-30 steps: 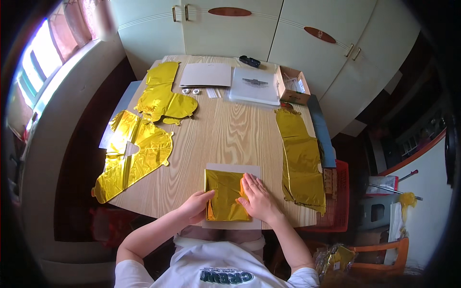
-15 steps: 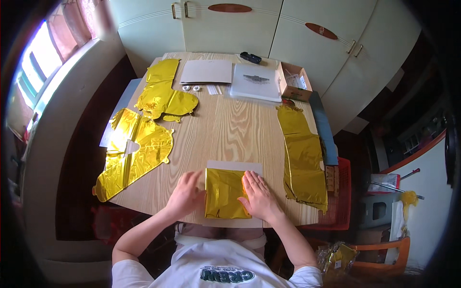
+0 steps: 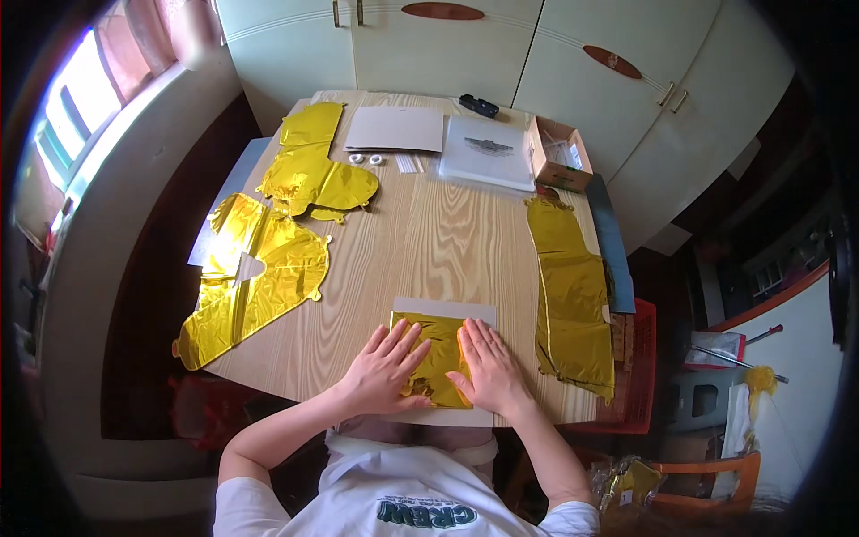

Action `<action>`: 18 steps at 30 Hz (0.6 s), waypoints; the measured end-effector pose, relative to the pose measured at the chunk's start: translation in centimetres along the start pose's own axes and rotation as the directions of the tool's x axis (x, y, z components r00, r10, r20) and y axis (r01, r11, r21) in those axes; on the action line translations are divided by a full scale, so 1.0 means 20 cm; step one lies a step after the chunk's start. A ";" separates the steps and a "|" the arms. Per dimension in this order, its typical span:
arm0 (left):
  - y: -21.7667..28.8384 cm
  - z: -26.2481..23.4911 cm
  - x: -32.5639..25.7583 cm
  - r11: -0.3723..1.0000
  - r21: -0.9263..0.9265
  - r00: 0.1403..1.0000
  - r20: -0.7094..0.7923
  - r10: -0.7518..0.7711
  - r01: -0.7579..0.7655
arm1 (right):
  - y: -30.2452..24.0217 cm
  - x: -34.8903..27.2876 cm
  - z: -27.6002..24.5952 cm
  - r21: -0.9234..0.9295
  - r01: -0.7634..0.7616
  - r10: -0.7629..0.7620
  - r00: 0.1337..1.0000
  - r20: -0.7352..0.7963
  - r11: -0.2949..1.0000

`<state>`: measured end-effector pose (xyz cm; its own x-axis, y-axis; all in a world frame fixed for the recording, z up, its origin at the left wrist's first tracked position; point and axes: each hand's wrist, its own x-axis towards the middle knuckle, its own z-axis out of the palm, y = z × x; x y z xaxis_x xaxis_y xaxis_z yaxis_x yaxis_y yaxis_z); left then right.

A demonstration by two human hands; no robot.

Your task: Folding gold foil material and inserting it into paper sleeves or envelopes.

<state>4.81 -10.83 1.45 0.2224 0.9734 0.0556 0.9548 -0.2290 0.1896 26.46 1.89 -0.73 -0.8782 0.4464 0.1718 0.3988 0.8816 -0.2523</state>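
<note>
A folded gold foil balloon (image 3: 438, 349) lies on a pale cardboard sheet (image 3: 447, 308) at the table's near edge. My left hand (image 3: 386, 369) rests flat across the foil's left part, fingers stretched out. Along the right edge of the foil lies my right hand (image 3: 490, 365), also flat with fingers extended and thumb spread inward. Both palms hide parts of the foil.
Other flat gold foil balloons lie at left (image 3: 259, 277), far left (image 3: 318, 170) and right (image 3: 573, 295). Toward the back are a cardboard stack (image 3: 394, 128), clear plastic bags (image 3: 483, 152), two white tape rolls (image 3: 376, 160), a box (image 3: 559, 157) and a black object (image 3: 479, 106).
My left hand has moved right, from beside the foil's left edge onto its surface. The right hand stays on the right edge. The whole view has shifted slightly.
</note>
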 end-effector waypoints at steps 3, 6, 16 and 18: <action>-0.04 -0.02 0.01 0.999 0.021 0.999 0.008 0.031 -0.031 | 0.00 0.00 -0.01 -0.036 -0.020 0.021 1.000 0.017 0.999; -0.09 -0.03 0.01 0.998 0.025 0.998 -0.002 0.066 -0.066 | 0.01 0.00 -0.01 -0.044 -0.023 0.025 0.998 0.049 0.999; -0.19 -0.09 0.05 0.992 -0.060 0.991 0.067 0.116 -0.112 | 0.10 0.01 -0.05 -0.037 0.046 -0.037 0.975 0.217 0.998; -0.20 -0.09 0.05 0.991 -0.037 0.990 0.052 0.131 -0.129 | 0.10 0.01 -0.06 -0.039 0.054 -0.044 0.974 0.221 0.998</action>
<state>0.84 -8.93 2.51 0.3556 0.9342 0.0294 0.9100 -0.3532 0.2170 27.36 3.97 -0.07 -0.9316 0.3621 -0.0318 0.3606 0.9098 -0.2054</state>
